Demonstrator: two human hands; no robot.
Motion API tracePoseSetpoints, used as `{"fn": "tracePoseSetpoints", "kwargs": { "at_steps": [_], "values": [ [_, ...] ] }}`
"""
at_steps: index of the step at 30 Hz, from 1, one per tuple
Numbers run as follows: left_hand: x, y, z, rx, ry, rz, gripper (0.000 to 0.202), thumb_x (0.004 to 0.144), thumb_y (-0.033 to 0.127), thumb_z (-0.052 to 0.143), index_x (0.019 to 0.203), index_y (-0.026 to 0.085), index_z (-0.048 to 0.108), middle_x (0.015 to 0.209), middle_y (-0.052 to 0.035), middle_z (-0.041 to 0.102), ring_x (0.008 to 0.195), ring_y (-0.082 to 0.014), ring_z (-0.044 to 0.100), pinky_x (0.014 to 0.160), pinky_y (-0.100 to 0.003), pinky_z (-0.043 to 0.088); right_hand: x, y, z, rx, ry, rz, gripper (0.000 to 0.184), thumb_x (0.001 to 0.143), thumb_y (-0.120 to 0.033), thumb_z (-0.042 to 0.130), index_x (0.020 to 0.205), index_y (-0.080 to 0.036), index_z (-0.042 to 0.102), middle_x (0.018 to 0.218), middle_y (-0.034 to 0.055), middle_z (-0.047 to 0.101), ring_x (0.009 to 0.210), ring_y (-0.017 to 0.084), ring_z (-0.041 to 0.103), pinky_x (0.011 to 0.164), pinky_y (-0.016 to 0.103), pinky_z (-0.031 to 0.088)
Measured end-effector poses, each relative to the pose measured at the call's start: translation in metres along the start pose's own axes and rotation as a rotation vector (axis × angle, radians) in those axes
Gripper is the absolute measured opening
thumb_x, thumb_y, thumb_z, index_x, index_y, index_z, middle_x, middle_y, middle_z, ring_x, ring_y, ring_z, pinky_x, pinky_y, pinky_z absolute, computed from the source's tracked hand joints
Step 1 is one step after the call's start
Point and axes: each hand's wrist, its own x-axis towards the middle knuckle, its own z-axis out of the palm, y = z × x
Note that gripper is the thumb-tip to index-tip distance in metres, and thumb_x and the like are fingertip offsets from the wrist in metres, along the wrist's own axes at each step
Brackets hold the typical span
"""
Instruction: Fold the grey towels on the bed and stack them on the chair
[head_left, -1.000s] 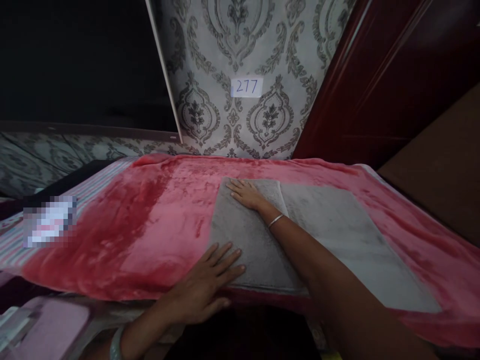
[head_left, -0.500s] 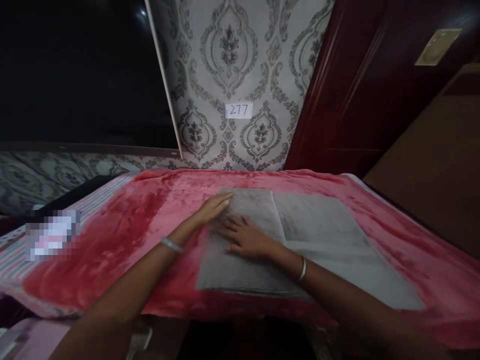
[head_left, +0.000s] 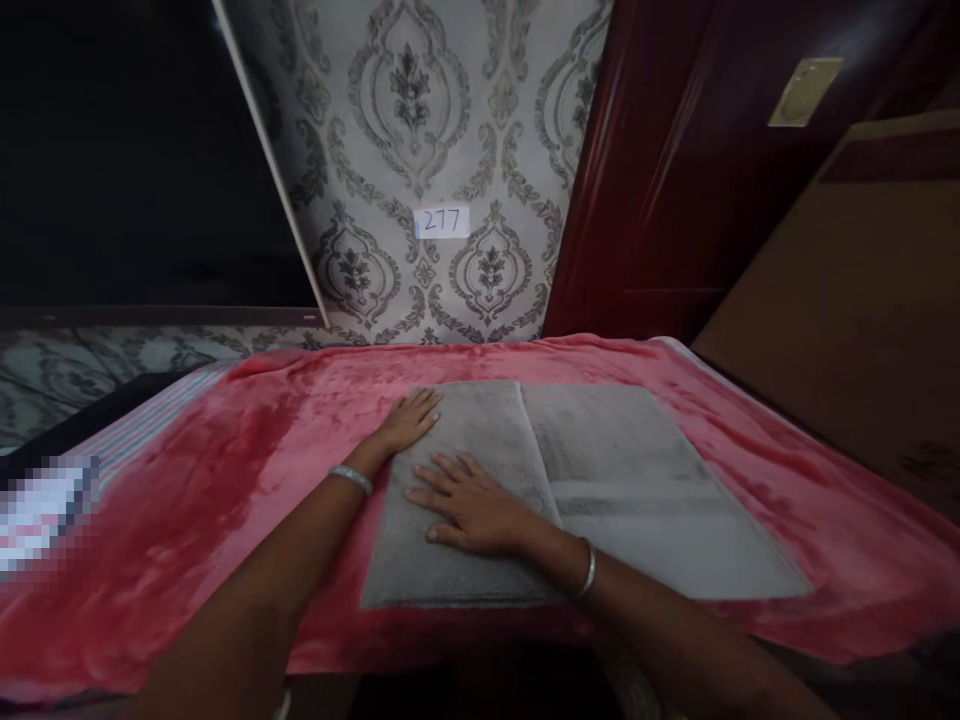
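A grey towel (head_left: 622, 480) lies spread on a red fleece blanket (head_left: 225, 470), its left part folded over into a double layer (head_left: 480, 420). My left hand (head_left: 409, 420) rests flat, fingers stretched out, on the far left corner of that folded part. My right hand (head_left: 469, 505) lies flat with fingers apart on the folded layer nearer to me. Both wrists wear silver bangles. Neither hand holds anything.
Patterned wallpaper with a small label reading 277 (head_left: 441, 222) rises behind the blanket. A dark red door (head_left: 675, 180) stands at the right, with a brown panel (head_left: 862, 300) beside it. A dark screen (head_left: 135, 150) fills the upper left. A striped sheet edge (head_left: 150, 425) shows at left.
My left hand moved from the near edge of the towel up to its far left corner. My right hand slid back toward me across the folded layer. The view shifted slightly.
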Motion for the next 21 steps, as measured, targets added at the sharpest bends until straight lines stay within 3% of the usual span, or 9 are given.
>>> {"fn": "tracePoseSetpoints", "kwargs": {
  "at_steps": [7,10,13,16,21],
  "values": [
    [0.012,0.018,-0.026,0.143,0.067,0.175,0.058,0.103,0.050,0.031,0.148,0.022,0.053,0.155,-0.0155,0.051,0.147,-0.0330,0.041,0.123,-0.063,0.020,-0.050,-0.024,-0.006,0.131,-0.036,-0.100,0.064,0.103,-0.058,0.050,0.160,-0.035,0.034,0.169,0.0024,0.029,0.159,0.024,0.013,0.128,0.053,0.007],
    [0.031,0.044,-0.031,0.099,0.032,0.307,0.059,0.103,0.050,0.028,0.153,0.024,0.047,0.162,-0.0120,0.043,0.152,-0.0305,0.034,0.126,-0.059,0.019,-0.068,-0.015,-0.013,0.142,0.033,0.001,0.064,0.103,-0.058,0.050,0.160,-0.034,0.036,0.167,0.0047,0.034,0.158,0.025,0.018,0.128,0.053,0.007],
    [0.058,0.078,-0.025,0.034,-0.052,0.432,0.062,0.104,0.052,0.027,0.158,0.025,0.039,0.167,-0.0083,0.034,0.156,-0.0257,0.026,0.128,-0.050,0.017,-0.079,-0.004,-0.013,0.094,0.079,0.094,0.066,0.101,-0.060,0.053,0.160,-0.036,0.037,0.168,0.0049,0.031,0.159,0.028,0.013,0.127,0.058,0.004],
    [0.082,0.105,-0.011,0.032,-0.120,0.429,0.063,0.103,0.050,0.032,0.159,0.024,0.037,0.168,-0.0090,0.031,0.157,-0.0253,0.023,0.129,-0.049,0.014,-0.085,-0.002,-0.005,0.063,0.072,0.096,0.068,0.100,-0.063,0.052,0.161,-0.038,0.034,0.170,0.0029,0.024,0.159,0.028,0.010,0.127,0.059,0.003],
    [0.099,0.112,0.015,0.043,-0.098,0.379,0.066,0.103,0.052,0.029,0.161,0.022,0.033,0.170,-0.0106,0.026,0.159,-0.0269,0.018,0.128,-0.053,0.010,-0.091,-0.006,0.005,0.083,0.078,0.119,0.069,0.100,-0.064,0.052,0.161,-0.039,0.031,0.172,0.0002,0.017,0.159,0.026,0.006,0.128,0.058,0.003]
  ]
}}
